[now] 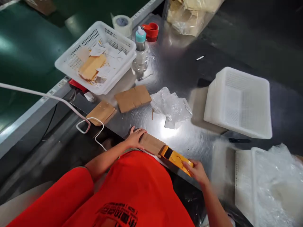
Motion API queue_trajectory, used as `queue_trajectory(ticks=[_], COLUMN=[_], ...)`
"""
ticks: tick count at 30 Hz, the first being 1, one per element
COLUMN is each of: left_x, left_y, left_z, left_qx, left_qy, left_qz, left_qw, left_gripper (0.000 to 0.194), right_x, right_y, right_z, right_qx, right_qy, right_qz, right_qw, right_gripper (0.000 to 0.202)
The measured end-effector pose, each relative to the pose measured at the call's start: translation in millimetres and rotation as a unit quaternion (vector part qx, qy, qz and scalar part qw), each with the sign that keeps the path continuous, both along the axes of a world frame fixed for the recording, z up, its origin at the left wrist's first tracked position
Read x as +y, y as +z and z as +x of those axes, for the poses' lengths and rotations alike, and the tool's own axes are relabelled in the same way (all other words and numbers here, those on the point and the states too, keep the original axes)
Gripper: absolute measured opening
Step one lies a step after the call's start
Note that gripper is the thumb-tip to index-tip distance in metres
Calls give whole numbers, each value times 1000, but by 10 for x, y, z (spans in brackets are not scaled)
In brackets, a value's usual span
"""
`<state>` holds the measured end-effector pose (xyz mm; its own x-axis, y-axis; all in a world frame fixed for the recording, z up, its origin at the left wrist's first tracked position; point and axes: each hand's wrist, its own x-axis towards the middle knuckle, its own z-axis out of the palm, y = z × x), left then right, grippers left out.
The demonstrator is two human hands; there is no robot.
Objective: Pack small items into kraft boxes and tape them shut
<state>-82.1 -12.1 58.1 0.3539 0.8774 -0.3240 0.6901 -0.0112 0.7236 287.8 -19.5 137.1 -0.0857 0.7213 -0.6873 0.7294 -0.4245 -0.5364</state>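
Note:
My left hand [136,138] grips the left end of a flat brown cardboard piece [152,144], which looks like a small folded box, at the table's front edge. My right hand [197,171] is closed around the rear end of a yellow hand-held tool [178,160] with a black patch near its front. The tool's front touches or overlaps the right end of the cardboard; its exact kind is unclear. Beyond my left hand lie another flat cardboard box [133,98] and a brown packet [101,113]. Clear bubble-wrap pouches [172,105] lie ahead of the cardboard.
A white perforated basket [118,74] with papers stands back left, beside a tape roll [123,26], a teal-capped bottle [140,39] and a red tape dispenser [151,31]. White bins [214,101] stand right; another bin [245,183] holds plastic wrap. A white cable [47,95] crosses at left.

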Motion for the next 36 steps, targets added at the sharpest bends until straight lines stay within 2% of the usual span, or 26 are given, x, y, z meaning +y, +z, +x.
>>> queue_trajectory(ticks=[5, 8, 10, 12, 15, 18, 20, 21, 23, 25, 26, 27, 29, 31, 36], left_x=[-2, -92, -167, -218, -220, -151, -92, -65, -19, 11, 20, 26, 32, 37, 49], left_y=[118, 109, 41, -51, -139, -64, 68, 142, 270, 337, 346, 341, 312, 283, 278], left_z=[23, 88, 152, 220, 294, 321, 356, 397, 541, 752, 864, 967, 1115, 1168, 1121], left_qx=[22, 8, -16, -60, -139, -142, -54, 2, 96, 144, 161, 179, 205, 218, 237], left_qy=[-5, 100, 200, 272, 297, 257, 214, 169, 28, -130, -182, -208, -207, -195, -211], left_qz=[-8, -23, -72, -128, -149, -142, -103, -63, 41, 104, 111, 108, 100, 99, 113], left_qw=[1000, 995, 977, 952, 933, 945, 970, 984, 994, 976, 964, 956, 951, 951, 942], left_gripper=[102, 100, 91, 85, 86, 94, 107, 115, 125, 124, 121, 116, 100, 84, 71], right_x=[28, 30, 16, 3, -8, -16, -19, -19, -15, -10, -7, -5, -5, -17, -166], right_y=[-155, -222, -256, -281, -302, -298, -276, -261, -233, -220, -223, -231, -258, -279, -238], right_z=[56, 68, 82, 90, 84, 67, 57, 53, 42, 22, 9, -3, -8, 55, 609], right_qx=[18, 38, 51, 63, 66, 50, 42, 39, 31, 26, 26, 29, 42, 61, 64], right_qy=[45, 48, 43, 35, 36, 42, 43, 45, 51, 56, 55, 53, 51, 48, 27], right_qz=[27, 43, 55, 62, 59, 58, 60, 60, 63, 64, 62, 58, 48, 44, 39], right_qw=[998, 997, 996, 995, 995, 996, 996, 996, 996, 996, 996, 997, 997, 996, 997], right_gripper=[51, 50, 49, 49, 48, 47, 46, 46, 47, 48, 48, 48, 47, 47, 48])
